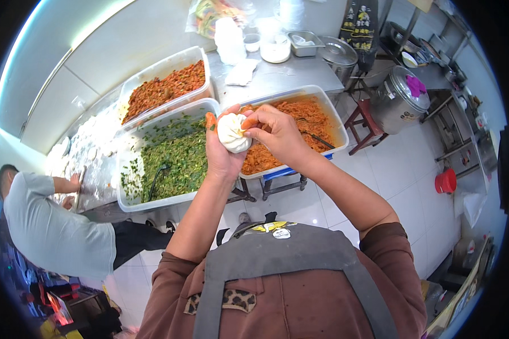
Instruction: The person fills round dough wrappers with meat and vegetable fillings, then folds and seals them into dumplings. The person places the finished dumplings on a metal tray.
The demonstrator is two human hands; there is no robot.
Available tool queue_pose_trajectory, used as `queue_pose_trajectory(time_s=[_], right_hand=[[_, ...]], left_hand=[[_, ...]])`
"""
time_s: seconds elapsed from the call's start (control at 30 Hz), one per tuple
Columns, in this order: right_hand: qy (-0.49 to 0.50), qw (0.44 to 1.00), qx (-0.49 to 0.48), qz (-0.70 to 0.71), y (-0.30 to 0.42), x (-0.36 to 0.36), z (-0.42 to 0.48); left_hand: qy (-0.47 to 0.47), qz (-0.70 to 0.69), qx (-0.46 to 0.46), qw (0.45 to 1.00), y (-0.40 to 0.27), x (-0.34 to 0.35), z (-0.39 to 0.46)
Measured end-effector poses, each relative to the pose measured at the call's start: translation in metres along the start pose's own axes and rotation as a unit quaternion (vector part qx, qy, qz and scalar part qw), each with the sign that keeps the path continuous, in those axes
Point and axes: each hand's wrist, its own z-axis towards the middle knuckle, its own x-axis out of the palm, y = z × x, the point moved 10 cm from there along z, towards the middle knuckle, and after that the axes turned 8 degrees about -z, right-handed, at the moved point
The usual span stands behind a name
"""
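Note:
A round white dough bun with gathered pleats rests in my left hand. My right hand pinches the pleats at its top between thumb and index finger. Orange filling smears the left thumb and the right index finger. Behind the right hand is a plastic tub of shredded orange filling, with a dark utensil handle lying in it. To the left, a second tub contains chopped green filling and a black-handled utensil. A third tub holds reddish diced filling.
At left, a co-worker has both hands on a rolling pin at the floured table. White containers and a metal pan stand on the back counter. A lidded steel pot sits on a red stool.

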Motion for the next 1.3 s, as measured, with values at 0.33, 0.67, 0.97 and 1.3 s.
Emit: queue_pose_trajectory(time_s=[0.33, 0.67, 0.97, 1.3], right_hand=[[0.037, 0.979, -0.04, 0.195, 0.055, 0.08, 0.024], [0.113, 0.89, -0.408, -0.17, 0.151, 0.298, 0.051], [0.163, 0.882, -0.395, -0.197, 0.147, 0.442, 0.098], [0.194, 0.933, -0.17, -0.25, 0.085, 0.458, 0.117]], left_hand=[[0.035, 0.136, 0.182, 0.973, -0.112, -0.022, -0.053], [-0.062, 0.004, 0.002, 0.998, -0.206, -0.209, -0.091], [-0.084, -0.039, -0.143, 0.985, -0.282, -0.318, -0.099], [-0.216, 0.414, 0.015, 0.884, -0.366, -0.463, -0.022]])
